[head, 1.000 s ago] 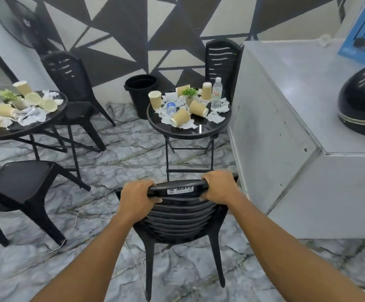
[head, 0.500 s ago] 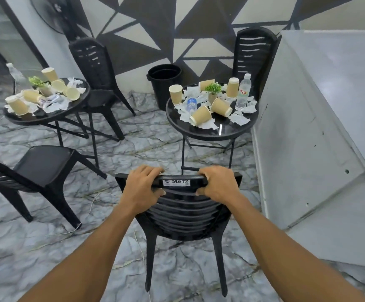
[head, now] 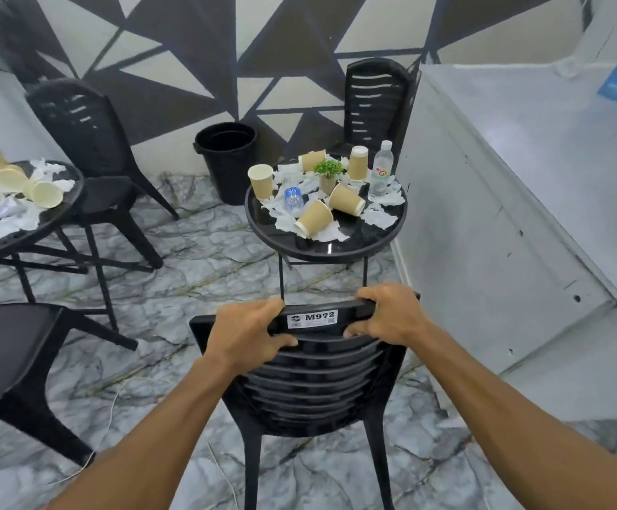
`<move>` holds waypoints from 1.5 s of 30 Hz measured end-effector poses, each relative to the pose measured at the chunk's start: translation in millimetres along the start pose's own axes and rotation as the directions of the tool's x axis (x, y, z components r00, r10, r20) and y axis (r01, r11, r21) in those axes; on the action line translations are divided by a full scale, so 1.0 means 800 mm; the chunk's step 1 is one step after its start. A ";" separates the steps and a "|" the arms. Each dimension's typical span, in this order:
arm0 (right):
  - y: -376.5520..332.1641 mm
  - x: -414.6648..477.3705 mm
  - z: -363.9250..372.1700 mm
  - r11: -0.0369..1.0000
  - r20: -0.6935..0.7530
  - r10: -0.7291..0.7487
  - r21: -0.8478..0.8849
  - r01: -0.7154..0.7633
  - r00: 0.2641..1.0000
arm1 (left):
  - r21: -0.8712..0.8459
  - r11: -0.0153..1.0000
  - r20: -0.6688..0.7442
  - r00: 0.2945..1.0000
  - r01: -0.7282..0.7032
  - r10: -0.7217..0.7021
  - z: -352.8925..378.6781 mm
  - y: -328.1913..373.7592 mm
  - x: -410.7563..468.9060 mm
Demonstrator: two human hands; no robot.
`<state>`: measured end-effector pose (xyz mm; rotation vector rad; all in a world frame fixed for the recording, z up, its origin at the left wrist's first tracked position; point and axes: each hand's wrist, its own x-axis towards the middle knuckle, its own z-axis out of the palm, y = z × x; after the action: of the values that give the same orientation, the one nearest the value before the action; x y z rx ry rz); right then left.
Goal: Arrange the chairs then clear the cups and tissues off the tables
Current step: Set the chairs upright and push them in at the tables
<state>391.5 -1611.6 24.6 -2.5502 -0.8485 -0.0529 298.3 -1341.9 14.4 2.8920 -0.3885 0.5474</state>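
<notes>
A black plastic chair point(head: 310, 384) stands right in front of me, its back toward me, facing a round black table point(head: 340, 248). My left hand point(head: 250, 331) and my right hand point(head: 391, 312) both grip the top rail of its backrest, either side of a white "M972" label. The table carries several tan paper cups point(head: 313, 218), crumpled white tissues point(head: 377, 217), a small potted plant point(head: 328, 174) and two water bottles point(head: 380, 170). At the left edge a second round table point(head: 47, 230) holds more cups point(head: 44, 194) and tissues.
A black bin point(head: 228, 160) stands against the patterned wall between the tables. Three more black chairs: one behind the near table point(head: 373, 104), one by the left table point(head: 90, 156), one at lower left point(head: 9, 358). A large grey counter point(head: 502, 200) fills the right.
The chair and I have moved closer to the round table, which now looms larger. Both hands keep the same grip on the backrest.
</notes>
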 end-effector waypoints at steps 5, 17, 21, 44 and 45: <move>0.020 0.006 -0.024 0.999 -0.118 0.030 -0.007 -0.031 0.993 | -0.039 0.997 -0.087 0.994 -0.064 0.061 0.003 0.002 0.053; 0.099 -0.062 0.027 0.987 -0.386 0.048 -0.121 -0.102 0.921 | -0.083 0.969 -0.052 0.972 -0.232 0.228 0.107 0.028 0.093; 0.102 -0.034 0.020 0.967 -0.376 0.102 -0.178 -0.180 0.921 | -0.064 0.981 -0.043 0.983 -0.183 0.180 0.101 0.022 0.132; 0.174 0.047 0.013 0.968 -0.446 -0.239 -0.183 0.173 0.863 | 0.114 0.976 -0.082 0.977 -0.186 0.195 0.105 0.006 0.157; 0.171 0.042 0.022 0.963 -0.422 -0.254 -0.192 0.188 0.870 | 0.118 0.976 -0.091 0.977 -0.181 0.192 0.110 0.008 0.142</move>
<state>496.0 -1682.3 -40.6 -2.4042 -0.9691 -0.7674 428.1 -1392.3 -22.5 2.9324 -0.6394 0.7651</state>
